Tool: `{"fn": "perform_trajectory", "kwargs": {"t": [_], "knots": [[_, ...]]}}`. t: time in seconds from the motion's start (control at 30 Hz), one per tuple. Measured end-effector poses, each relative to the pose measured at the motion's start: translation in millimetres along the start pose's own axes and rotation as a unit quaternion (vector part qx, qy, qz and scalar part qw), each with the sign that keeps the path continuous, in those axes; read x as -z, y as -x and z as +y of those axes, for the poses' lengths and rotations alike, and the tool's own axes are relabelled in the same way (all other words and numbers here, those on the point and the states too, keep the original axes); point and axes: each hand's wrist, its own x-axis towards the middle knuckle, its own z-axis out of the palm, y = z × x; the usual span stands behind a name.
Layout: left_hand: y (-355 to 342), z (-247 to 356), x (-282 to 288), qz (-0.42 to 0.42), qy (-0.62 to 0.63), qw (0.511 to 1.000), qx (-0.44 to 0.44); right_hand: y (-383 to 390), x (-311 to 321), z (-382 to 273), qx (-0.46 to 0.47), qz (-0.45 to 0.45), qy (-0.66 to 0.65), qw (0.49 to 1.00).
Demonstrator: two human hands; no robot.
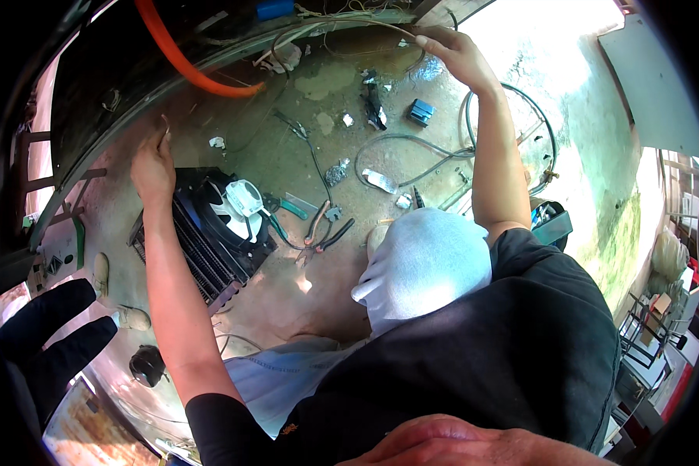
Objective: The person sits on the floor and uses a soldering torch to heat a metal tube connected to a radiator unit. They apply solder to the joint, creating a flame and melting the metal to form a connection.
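My left hand (154, 163) is raised at the upper left near the dark curved frame edge (105, 132), fingers closed round a thin piece I cannot make out. Below it sits a finned radiator (182, 233) with a black fan housing and white fan (237, 206). My right hand (462, 62) reaches to the upper middle, its thumb and fingers closed on a thin pale tube (377, 23) that curves leftward along the frame. On the floor between my arms lie several hand tools, including orange-handled pliers (314, 229) and a green-handled tool (293, 208), with foil scraps (338, 171).
An orange hose (167, 46) arches at the top. A coiled dark hose (550, 132) and blue block (421, 112) lie on the floor (318, 287). Another person's legs (46, 326) and shoes (132, 317) are at the left. A bin (551, 231) and stacked clutter (652, 342) stand right.
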Motion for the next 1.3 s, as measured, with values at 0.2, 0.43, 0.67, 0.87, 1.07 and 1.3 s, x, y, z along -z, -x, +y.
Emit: {"fn": "perform_trajectory", "kwargs": {"t": [0.2,0.43,0.67,0.87,1.07,1.3], "knots": [[0,2,-3,-0.002,-0.024,1.000,-0.002,-1,-11,1,0.024,0.128,0.178,0.975],[-1,11,0,-0.032,-0.004,0.999,0.017,-7,-28,8,0.075,0.201,0.171,0.962],[-6,8,6,-0.029,-0.009,0.999,0.031,44,-5,-64,-0.014,0.083,-0.047,0.995],[0,3,7,-0.048,0.006,0.998,0.028,59,-52,-20,-0.092,-0.081,-0.109,0.987],[0,3,-4,-0.028,0.069,0.996,0.042,38,-70,-16,-0.047,-0.033,0.026,0.998],[-5,15,8,-0.043,0.089,0.991,0.087,35,-63,-75,0.046,0.136,0.153,0.978]]}}
